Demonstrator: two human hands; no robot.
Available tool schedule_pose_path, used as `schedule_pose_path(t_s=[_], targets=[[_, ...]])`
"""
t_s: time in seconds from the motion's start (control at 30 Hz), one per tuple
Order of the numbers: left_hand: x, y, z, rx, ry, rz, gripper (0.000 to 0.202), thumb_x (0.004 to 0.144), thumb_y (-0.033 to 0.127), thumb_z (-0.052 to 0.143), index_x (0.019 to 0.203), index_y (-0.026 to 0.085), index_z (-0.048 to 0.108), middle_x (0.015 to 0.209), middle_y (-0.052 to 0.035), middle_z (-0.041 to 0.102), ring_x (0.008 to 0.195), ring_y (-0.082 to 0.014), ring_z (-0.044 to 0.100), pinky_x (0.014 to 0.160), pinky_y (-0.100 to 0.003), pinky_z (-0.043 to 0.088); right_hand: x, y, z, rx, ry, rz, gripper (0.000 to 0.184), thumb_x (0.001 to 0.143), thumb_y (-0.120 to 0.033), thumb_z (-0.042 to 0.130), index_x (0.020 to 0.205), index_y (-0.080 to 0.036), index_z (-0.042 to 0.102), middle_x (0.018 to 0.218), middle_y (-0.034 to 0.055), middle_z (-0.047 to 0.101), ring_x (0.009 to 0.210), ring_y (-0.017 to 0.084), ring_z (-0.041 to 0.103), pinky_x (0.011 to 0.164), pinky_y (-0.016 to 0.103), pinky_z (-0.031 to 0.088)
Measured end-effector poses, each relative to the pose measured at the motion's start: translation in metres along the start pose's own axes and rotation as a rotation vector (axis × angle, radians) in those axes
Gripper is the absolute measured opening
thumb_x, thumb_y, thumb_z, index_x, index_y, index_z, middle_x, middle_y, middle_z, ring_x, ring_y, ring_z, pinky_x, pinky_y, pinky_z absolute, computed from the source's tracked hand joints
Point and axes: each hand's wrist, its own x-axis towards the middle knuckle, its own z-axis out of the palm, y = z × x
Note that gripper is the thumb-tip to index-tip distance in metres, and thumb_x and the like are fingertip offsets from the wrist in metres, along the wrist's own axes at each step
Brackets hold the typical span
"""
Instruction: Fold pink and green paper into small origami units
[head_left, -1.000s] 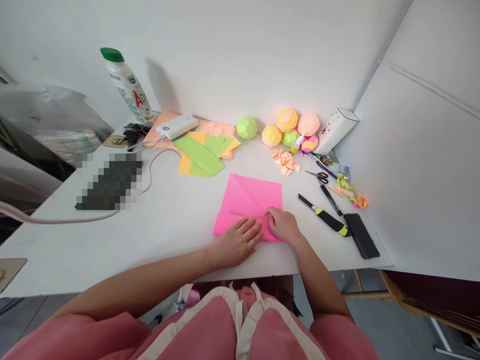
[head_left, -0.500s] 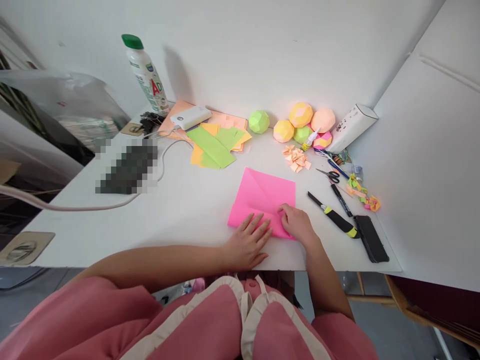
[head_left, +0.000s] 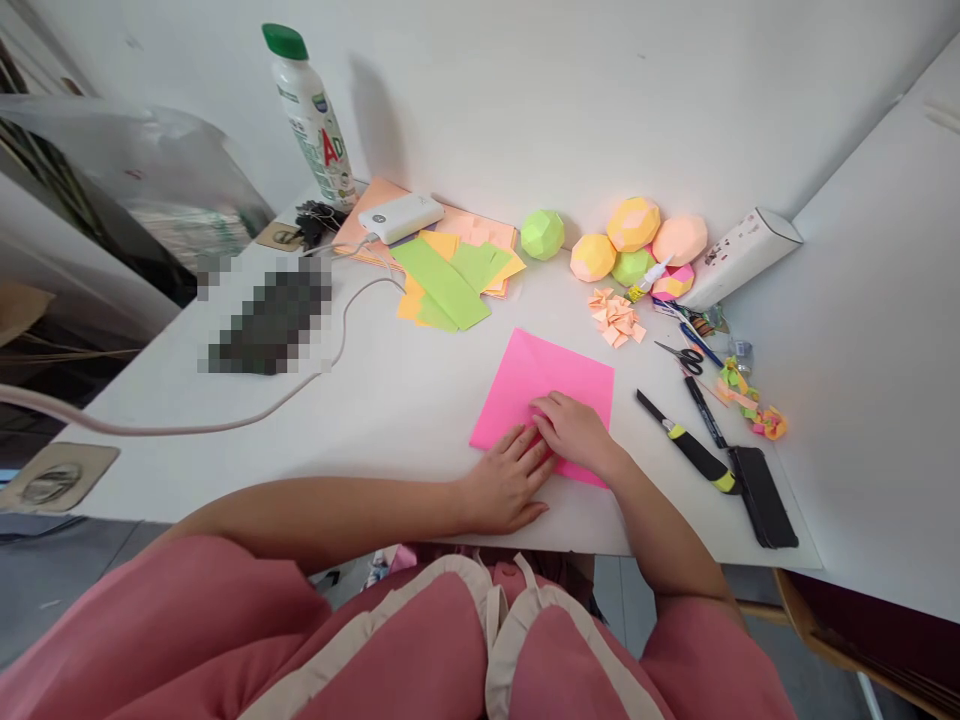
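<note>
A folded sheet of bright pink paper [head_left: 536,375] lies flat on the white table in front of me. My left hand [head_left: 506,485] rests with fingers spread across the paper's near edge, its palm partly on the table. My right hand [head_left: 574,430] is loosely curled and presses on the paper from the right. Its fingertips touch or overlap those of my left hand. Both hands cover the lower middle of the sheet, so part of the near fold is hidden.
To the right lie a utility knife [head_left: 690,445], scissors [head_left: 684,358], a black marker [head_left: 705,410] and a black case [head_left: 763,497]. Behind are folded paper pieces [head_left: 616,317], several faceted paper balls [head_left: 634,223], green paper strips [head_left: 442,282], a white power bank [head_left: 401,216] and a bottle [head_left: 311,125].
My right hand has slid left across the paper until it meets my left fingers. The left hand stays flat on the near edge. The camera view has shifted slightly.
</note>
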Motion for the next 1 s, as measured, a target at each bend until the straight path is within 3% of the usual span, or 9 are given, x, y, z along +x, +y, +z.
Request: schedule_pose_path(t_s=[0.17,0.37,0.5,0.6,0.7,0.83,1.0], targets=[[-0.003,0.003,-0.004,0.028,-0.027,-0.005,0.065,0.092,0.050,0.039,0.141,0.007,0.038,0.141,-0.0209,0.044,0.136,-0.0409,0.029,0.111,-0.055,0.017,0.003,0.012,0.026,0.157,0.247,-0.025,0.022,0.095,-0.025,0.041,0.106,-0.020,0.060,0.099,0.0042,0.066,0.088,0.016,0.061,0.074,0.028,0.047],[-0.009,0.010,-0.004,0.036,-0.077,-0.069,0.070,0.091,0.056,0.038,0.141,0.007,0.039,0.142,-0.0224,0.043,0.134,-0.0418,0.033,0.110,-0.058,0.014,0.004,0.017,0.036,0.049,0.408,-0.118,0.026,0.093,-0.032,0.045,0.107,-0.019,0.064,0.088,0.0073,0.063,0.080,0.019,0.058,0.058,0.029,0.047],[-0.008,0.007,-0.004,0.018,-0.071,-0.035,0.071,0.090,0.056,0.039,0.141,0.006,0.038,0.139,-0.0218,0.046,0.133,-0.0423,0.033,0.109,-0.057,0.017,0.008,0.020,0.036,0.140,0.481,-0.321,0.025,0.092,-0.023,0.044,0.101,-0.020,0.067,0.094,0.0082,0.066,0.094,0.021,0.058,0.076,0.036,0.053],[-0.006,0.005,-0.007,0.010,-0.054,-0.015,0.070,0.089,0.055,0.042,0.140,0.006,0.039,0.137,-0.0213,0.047,0.130,-0.0413,0.038,0.109,-0.056,0.020,0.011,0.024,0.036,0.247,0.384,-0.514,0.033,0.091,-0.016,0.039,0.110,-0.022,0.065,0.116,0.0076,0.065,0.118,0.022,0.052,0.097,0.047,0.047],[-0.005,0.006,-0.013,0.015,-0.031,-0.014,0.068,0.089,0.051,0.045,0.137,0.004,0.043,0.134,-0.0217,0.049,0.128,-0.0398,0.040,0.110,-0.053,0.022,0.014,0.029,0.037,0.301,0.247,-0.570,0.037,0.091,-0.014,0.037,0.118,-0.023,0.061,0.134,0.0080,0.056,0.134,0.022,0.039,0.106,0.052,0.038],[-0.014,0.009,-0.017,0.042,-0.026,-0.108,0.067,0.089,0.053,0.044,0.134,0.002,0.046,0.133,-0.0230,0.050,0.130,-0.0415,0.037,0.110,-0.059,0.019,0.015,0.034,0.036,0.315,0.195,-0.580,0.038,0.091,-0.012,0.038,0.120,-0.022,0.060,0.142,0.0092,0.047,0.139,0.021,0.033,0.111,0.055,0.031],[-0.032,0.008,-0.010,0.023,-0.035,-0.122,0.074,0.085,0.061,0.044,0.137,0.008,0.044,0.146,-0.0240,0.036,0.135,-0.0430,0.031,0.108,-0.058,0.018,0.015,0.033,0.027,0.346,0.143,-0.574,0.039,0.092,-0.014,0.041,0.127,-0.024,0.055,0.145,0.0084,0.043,0.139,0.021,0.031,0.113,0.054,0.028]])
